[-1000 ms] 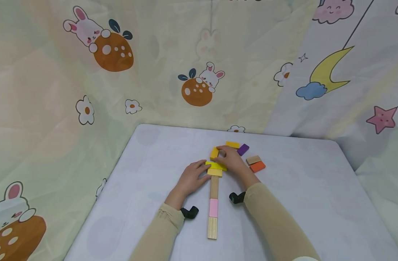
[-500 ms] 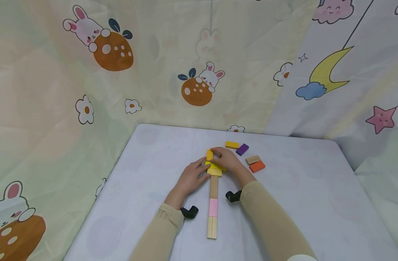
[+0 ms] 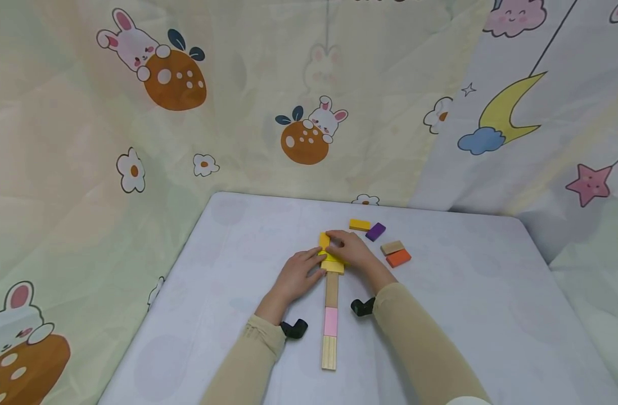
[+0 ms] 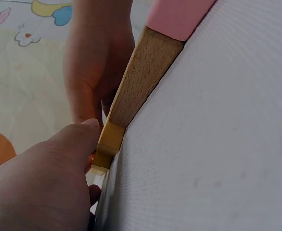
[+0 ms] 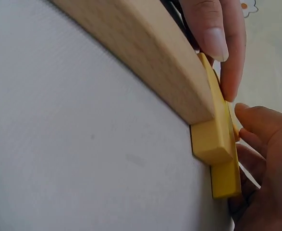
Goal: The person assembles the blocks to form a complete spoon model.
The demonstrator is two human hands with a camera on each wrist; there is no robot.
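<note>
My right hand (image 3: 353, 247) pinches a golden-yellow block (image 3: 324, 240) at the far end of a line of blocks. That block stands lengthwise, near the left part of a bright yellow crosswise block (image 3: 335, 258). My left hand (image 3: 295, 277) touches the left ends of this crosswise block and the paler yellow block (image 3: 333, 268) below it, fingers fairly straight. Towards me the line continues with a brown wooden block (image 3: 332, 289), a pink block (image 3: 331, 322) and a light wooden block (image 3: 329, 353). In the right wrist view, the pinched block is mostly hidden.
Right of the line lie a loose yellow block (image 3: 359, 225), a purple block (image 3: 375, 232), a tan block (image 3: 392, 247) and an orange block (image 3: 398, 258). The white table (image 3: 238, 236) ends at a printed cloth (image 3: 248, 112) behind it.
My right hand has shifted slightly left with the golden-yellow block, which has turned from tilted to nearly straight and come down to the crosswise block. My left hand stays in place.
</note>
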